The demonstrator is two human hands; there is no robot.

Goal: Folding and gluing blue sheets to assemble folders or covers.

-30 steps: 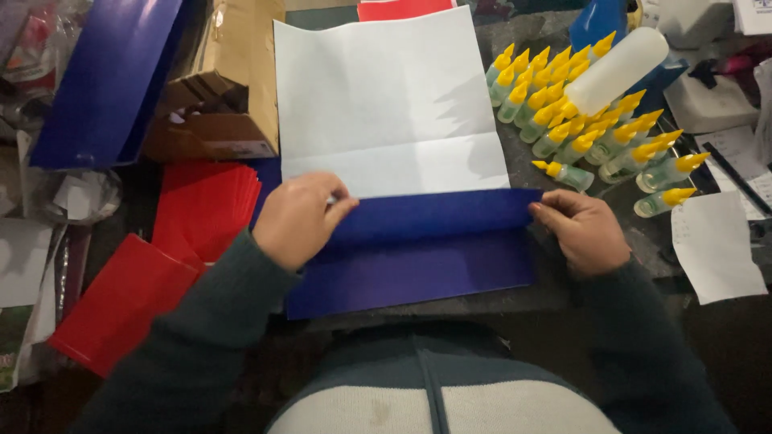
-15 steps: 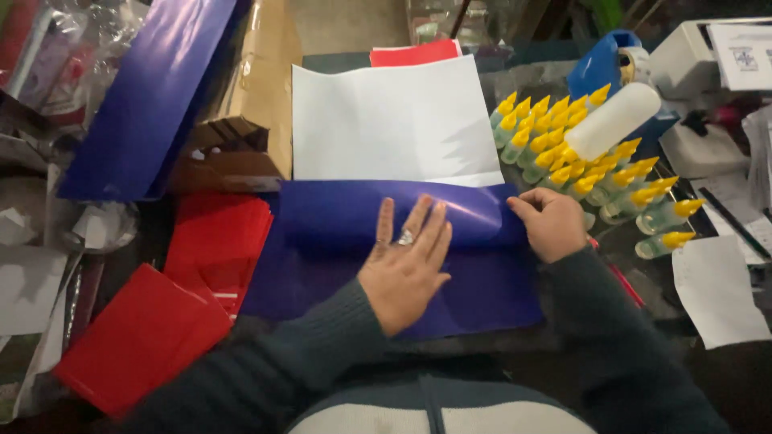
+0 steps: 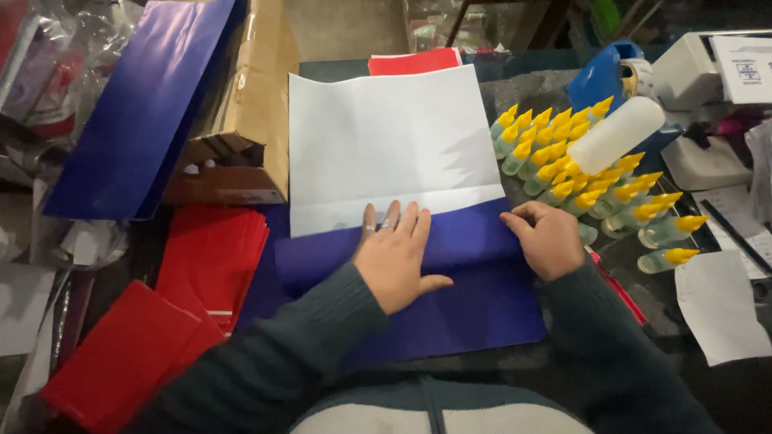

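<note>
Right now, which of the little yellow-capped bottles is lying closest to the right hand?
The bottle at the near-left corner of the cluster, just past the right hand, partly hidden behind its knuckles. The other yellow-capped bottles lie farther back or farther right.

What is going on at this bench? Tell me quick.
A person is folding a big sheet of paper, blue on one side and white on the other. The left hand lies flat on the turned-over blue flap, and the right hand pinches the flap's right end. Small bottles with yellow caps stand to the right, red sheets lie to the left.
</note>
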